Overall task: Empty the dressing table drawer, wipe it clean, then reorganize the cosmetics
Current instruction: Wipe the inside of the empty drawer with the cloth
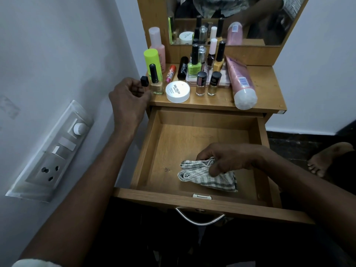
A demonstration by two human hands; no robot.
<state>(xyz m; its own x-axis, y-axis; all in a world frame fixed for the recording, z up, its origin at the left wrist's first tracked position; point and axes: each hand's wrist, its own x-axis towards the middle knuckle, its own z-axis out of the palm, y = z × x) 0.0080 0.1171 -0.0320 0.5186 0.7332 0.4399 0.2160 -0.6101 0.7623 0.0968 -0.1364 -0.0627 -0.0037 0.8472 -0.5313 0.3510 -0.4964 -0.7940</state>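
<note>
On the wall at my far left sits a switch panel (52, 153). My left hand (129, 95) is raised beside the desk's (269, 89) left edge, its fingers curled in and pinching a small black piece (144, 81) at their tips. It is just beside a beige nail polish bottle (156, 81). The cosmetics crowd the desk below the mirror (250, 20): a lime bottle (153, 60), a white round tub (177, 91), upright polish bottles, and a pink tube (241, 83) lying on its side. Below them the drawer (152, 151) is pulled out, with only the cloth inside. My right hand (229, 158) is down in its near right part, the fingers curled round a folded striped cloth (204, 176) that lies on the drawer floor. At the far right a bare foot (327, 160) rests on the dark floor.
</note>
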